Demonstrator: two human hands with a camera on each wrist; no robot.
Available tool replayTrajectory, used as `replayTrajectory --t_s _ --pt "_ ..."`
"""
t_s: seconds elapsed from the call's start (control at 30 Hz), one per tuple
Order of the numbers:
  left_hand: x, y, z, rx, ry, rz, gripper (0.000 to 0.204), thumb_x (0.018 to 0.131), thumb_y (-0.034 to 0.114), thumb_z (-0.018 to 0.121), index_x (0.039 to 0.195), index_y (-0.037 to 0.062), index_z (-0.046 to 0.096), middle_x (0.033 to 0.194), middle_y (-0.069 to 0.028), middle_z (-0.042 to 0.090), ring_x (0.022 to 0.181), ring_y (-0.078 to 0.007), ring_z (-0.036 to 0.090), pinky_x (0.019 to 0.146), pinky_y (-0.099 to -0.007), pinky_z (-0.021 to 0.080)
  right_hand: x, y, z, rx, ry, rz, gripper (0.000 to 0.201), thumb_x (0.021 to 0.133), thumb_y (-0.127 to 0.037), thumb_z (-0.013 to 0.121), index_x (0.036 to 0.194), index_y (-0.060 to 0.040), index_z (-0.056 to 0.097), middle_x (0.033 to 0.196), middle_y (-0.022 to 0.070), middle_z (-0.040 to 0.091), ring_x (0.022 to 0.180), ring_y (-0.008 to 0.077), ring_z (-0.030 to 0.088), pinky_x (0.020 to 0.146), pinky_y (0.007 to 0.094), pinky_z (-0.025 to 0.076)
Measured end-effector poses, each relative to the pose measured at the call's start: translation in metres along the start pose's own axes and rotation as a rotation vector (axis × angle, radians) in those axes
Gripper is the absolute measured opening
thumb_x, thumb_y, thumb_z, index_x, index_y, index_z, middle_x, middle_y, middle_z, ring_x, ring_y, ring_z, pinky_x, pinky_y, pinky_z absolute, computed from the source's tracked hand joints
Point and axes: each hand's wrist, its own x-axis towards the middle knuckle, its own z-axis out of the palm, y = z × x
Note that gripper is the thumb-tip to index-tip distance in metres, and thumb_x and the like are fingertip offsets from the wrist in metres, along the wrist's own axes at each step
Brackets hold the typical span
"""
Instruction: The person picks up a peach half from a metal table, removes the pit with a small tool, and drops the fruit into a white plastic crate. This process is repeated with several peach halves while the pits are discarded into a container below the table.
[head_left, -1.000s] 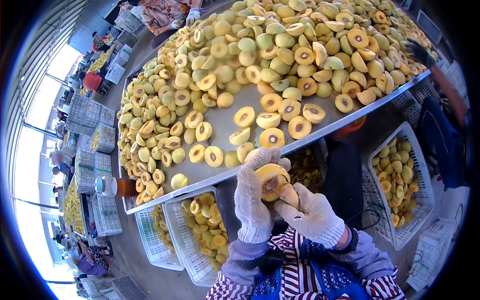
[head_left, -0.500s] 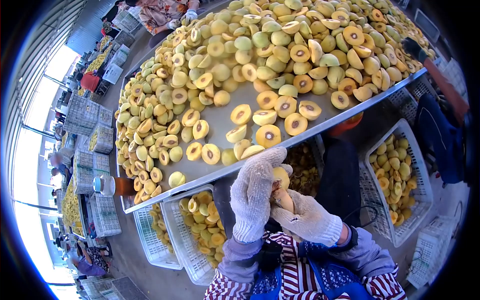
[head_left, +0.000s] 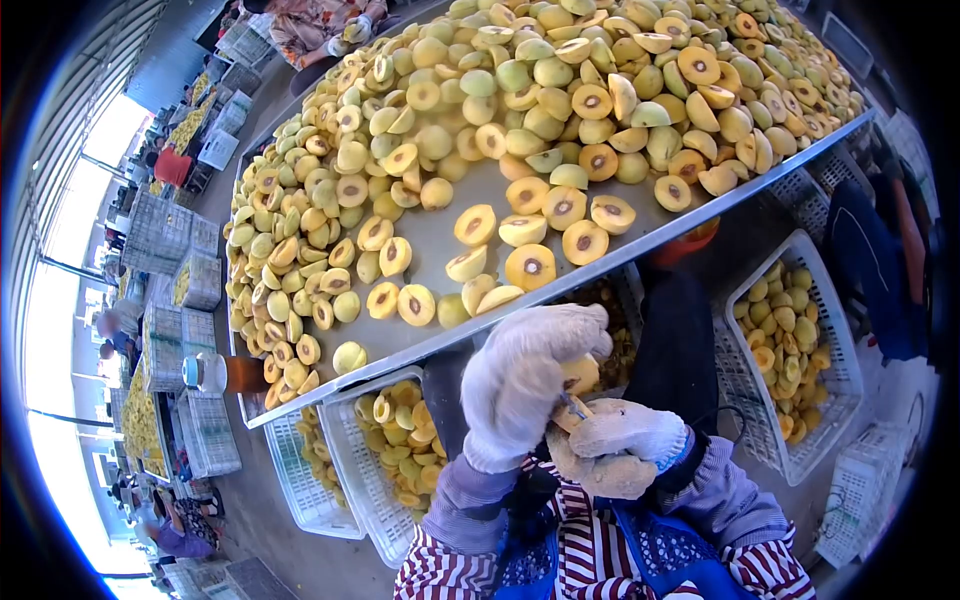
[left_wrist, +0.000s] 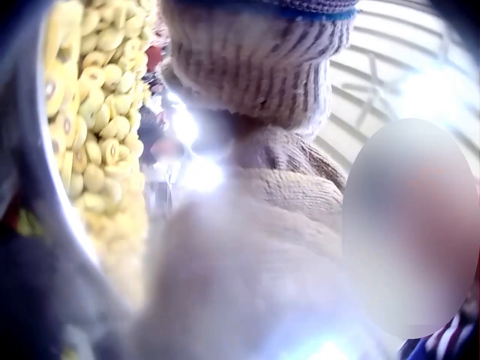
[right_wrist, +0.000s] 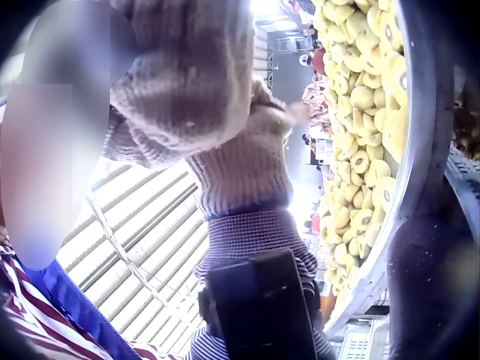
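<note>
In the head view my gloved left hand (head_left: 520,385) holds a halved yellow peach (head_left: 581,374) over my lap, its palm and fingers covering much of the fruit. My gloved right hand (head_left: 620,445) grips a small pitting tool with a pale handle (head_left: 567,416), its metal end close against the peach. That working end is mostly hidden by the left hand. Both hands are below the near edge of a metal table (head_left: 420,345) heaped with peach halves (head_left: 560,95). The wrist views show mainly knitted gloves, blurred up close.
Crates of peach halves stand below the table, one at the left (head_left: 385,540) and another at the right (head_left: 800,455). A jar of amber liquid (head_left: 245,375) is at the table's left end. Another person's hands (head_left: 350,35) are across the table, and someone's dark-clothed leg (head_left: 870,270) shows at right.
The peach's cut face, visible earlier with the curved metal tool in it, has turned away behind my left hand. My right hand has rolled over and moved slightly down and right.
</note>
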Motion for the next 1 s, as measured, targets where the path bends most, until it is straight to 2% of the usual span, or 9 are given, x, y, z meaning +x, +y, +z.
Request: replayTrajectory --t_s 0.13,0.3,0.37,0.4,0.47,0.57,0.7,0.83,1.0 --pt "-0.004 -0.005 0.007 -0.886 0.236 -0.671 0.054 0.101 0.051 0.049 0.117 0.0011 0.061 0.104 -0.0157 0.069 0.085 -0.0192 0.069 0.058 -0.0253 0.053 0.002 -0.008 0.023 -0.129 0.003 0.004 0.027 0.089 -0.022 0.067 0.098 0.0028 0.06 0.059 0.0024 0.055 0.043 0.0084 0.048 0.039 0.0221 0.036" --pt "-0.046 -0.022 -0.065 -0.194 0.606 -0.464 0.056 0.099 0.052 0.053 0.118 0.0005 0.061 0.104 -0.0145 0.069 0.077 -0.0222 0.07 0.044 -0.0234 0.05 -0.014 -0.034 0.021 -0.212 0.132 0.041 0.024 0.092 -0.024 0.066 0.099 -0.0016 0.059 0.061 -0.0029 0.052 0.044 0.0051 0.046 0.044 0.0192 0.037" --pt "-0.086 -0.052 -0.138 0.574 0.659 -0.452 0.038 0.096 0.035 0.063 0.116 0.0019 0.066 0.105 -0.0109 0.07 0.099 -0.0247 0.067 0.078 -0.0329 0.056 -0.012 -0.031 0.002 -0.17 0.171 0.095 0.023 0.092 -0.023 0.066 0.1 -0.0025 0.058 0.06 -0.0023 0.051 0.042 0.0056 0.045 0.04 0.0201 0.036" --pt "-0.092 -0.043 -0.149 1.39 0.371 -0.35 0.034 0.092 0.027 0.067 0.116 0.0033 0.068 0.111 -0.012 0.069 0.11 -0.0277 0.063 0.098 -0.0368 0.047 -0.007 -0.029 -0.005 -0.158 0.18 0.122 0.023 0.092 -0.023 0.065 0.1 -0.0028 0.057 0.06 -0.002 0.051 0.041 0.0057 0.045 0.039 0.0204 0.035" --pt "-0.093 -0.051 -0.156 1.72 0.299 -0.182 0.036 0.09 0.024 0.068 0.119 0.0037 0.065 0.118 -0.0151 0.065 0.113 -0.0298 0.06 0.101 -0.0376 0.045 0.002 -0.028 -0.005 -0.209 0.176 0.14 0.023 0.093 -0.024 0.065 0.101 -0.0036 0.056 0.06 -0.0017 0.052 0.04 0.0059 0.044 0.036 0.0207 0.033" --pt "-0.045 -0.066 -0.13 1.056 0.363 -0.374 0.035 0.088 0.028 0.071 0.117 0.0096 0.066 0.121 -0.0154 0.065 0.109 -0.0319 0.064 0.093 -0.0382 0.05 0.02 -0.027 0.013 -0.409 0.17 0.153 0.025 0.094 -0.029 0.064 0.1 -0.006 0.055 0.06 -0.0017 0.052 0.04 0.0058 0.045 0.035 0.0199 0.033" --pt "0.044 -0.103 -0.104 1.268 0.147 -0.638 0.055 0.086 0.054 0.064 0.123 0.0131 0.063 0.117 -0.0174 0.066 0.107 -0.0358 0.064 0.093 -0.0415 0.049 0.022 -0.03 0.013 -0.466 0.249 0.12 0.028 0.095 -0.032 0.064 0.103 -0.0078 0.053 0.062 -0.0017 0.053 0.043 0.0052 0.047 0.037 0.0198 0.035" --pt "0.08 -0.131 -0.105 1.083 -0.031 -0.787 0.066 0.08 0.053 0.069 0.134 0.0167 0.055 0.126 -0.0184 0.061 0.115 -0.035 0.061 0.095 -0.0434 0.049 0.016 -0.031 0.01 -0.417 0.389 0.02 0.026 0.095 -0.029 0.064 0.098 -0.0053 0.054 0.061 0.0 0.054 0.043 0.0062 0.047 0.037 0.0198 0.036" --pt "0.033 -0.111 -0.081 0.82 -0.049 -0.109 0.079 0.072 0.016 0.084 0.141 0.0106 0.046 0.138 -0.0171 0.051 0.12 -0.0335 0.057 0.101 -0.0402 0.047 0.02 -0.037 0.005 -0.379 0.57 -0.116 0.02 0.097 -0.022 0.061 0.1 -0.0041 0.053 0.062 0.0017 0.055 0.041 0.0071 0.047 0.038 0.0199 0.037"
